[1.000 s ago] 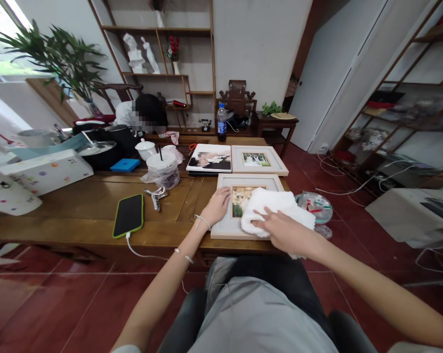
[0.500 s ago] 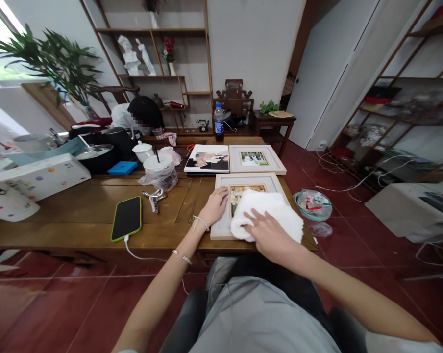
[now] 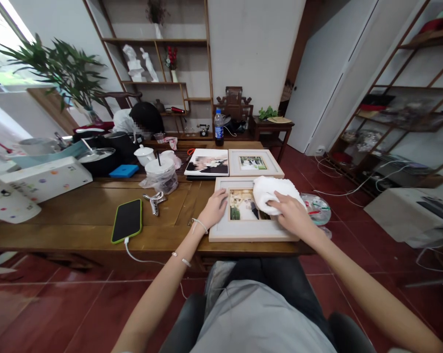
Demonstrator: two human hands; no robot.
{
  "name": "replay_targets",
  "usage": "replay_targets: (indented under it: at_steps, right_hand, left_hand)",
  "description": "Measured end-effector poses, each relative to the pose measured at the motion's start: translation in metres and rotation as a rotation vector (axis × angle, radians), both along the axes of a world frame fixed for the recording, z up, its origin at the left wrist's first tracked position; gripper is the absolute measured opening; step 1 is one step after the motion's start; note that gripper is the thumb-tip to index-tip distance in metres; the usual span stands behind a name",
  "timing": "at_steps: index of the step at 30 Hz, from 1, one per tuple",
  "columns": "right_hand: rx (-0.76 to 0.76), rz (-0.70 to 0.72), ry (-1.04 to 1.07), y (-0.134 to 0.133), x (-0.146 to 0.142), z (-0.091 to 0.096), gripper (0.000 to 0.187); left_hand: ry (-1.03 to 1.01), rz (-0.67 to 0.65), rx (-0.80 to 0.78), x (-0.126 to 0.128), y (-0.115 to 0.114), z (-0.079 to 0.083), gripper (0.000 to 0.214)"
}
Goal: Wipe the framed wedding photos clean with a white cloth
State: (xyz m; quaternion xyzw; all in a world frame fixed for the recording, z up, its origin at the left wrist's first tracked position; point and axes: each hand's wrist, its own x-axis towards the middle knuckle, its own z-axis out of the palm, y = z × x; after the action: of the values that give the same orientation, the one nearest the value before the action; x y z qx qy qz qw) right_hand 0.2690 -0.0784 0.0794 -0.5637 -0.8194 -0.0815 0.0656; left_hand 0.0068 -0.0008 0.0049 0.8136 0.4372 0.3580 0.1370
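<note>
A pale picture frame [image 3: 221,230] lies flat near the table's front edge, with a colour photo in its middle. My left hand [image 3: 217,207] rests on the frame's left side, fingers stretched out and holding nothing. In my right hand [image 3: 292,212] is a fluffy white cloth [image 3: 278,189], bunched under the fingers and pressed on the frame's right part. The cloth hides the frame's upper right corner and part of the photo. Behind it lie a second pale frame [image 3: 275,171] and a photo panel [image 3: 207,163], side by side.
On the table [image 3: 96,211] left of the frame are a phone [image 3: 128,220] with a charging cable, a silver object [image 3: 155,202], a bagged cup [image 3: 161,174] and a blue box [image 3: 124,170]. A bottle [image 3: 219,127] stands behind. Across the table, a person [image 3: 146,117] bends down.
My right hand has moved the cloth away from me and to the right, uncovering more of the photo and the frame's near edge. My left hand stays on the frame's left side.
</note>
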Motion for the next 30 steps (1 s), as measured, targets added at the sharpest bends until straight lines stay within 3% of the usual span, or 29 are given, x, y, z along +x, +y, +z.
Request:
replay_targets:
  at_steps: [4,7,12,16,20,23,30]
  right_hand:
    - [0.037,0.050,0.126,0.014,-0.018,-0.009,0.061]
    - [-0.020,0.173,0.164,0.006,-0.038,-0.014,0.061]
    - [-0.137,0.370,0.202,-0.009,-0.083,-0.019,0.062]
    - [-0.217,0.538,0.253,-0.010,-0.102,-0.012,0.061]
    - [-0.293,0.717,0.275,-0.026,-0.085,-0.004,0.059]
    - [-0.279,0.712,0.270,-0.042,-0.062,-0.004,0.058]
    - [-0.027,0.679,0.358,-0.046,-0.029,-0.016,0.048]
  left_hand:
    - [-0.176,0.192,-0.003,-0.003,-0.002,-0.003,0.042]
    - [-0.406,0.255,-0.227,-0.007,0.000,-0.002,0.051]
    - [-0.906,0.083,-0.801,-0.015,-0.002,0.007,0.029]
    - [-1.043,-0.029,-0.960,-0.022,-0.007,0.011,0.016]
    - [-1.081,-0.026,-0.946,-0.027,-0.006,0.011,0.019]
    - [-1.037,-0.053,-0.980,-0.025,-0.008,0.013,0.026]
    - [-1.082,0.083,-0.985,-0.001,-0.027,0.010,0.037]
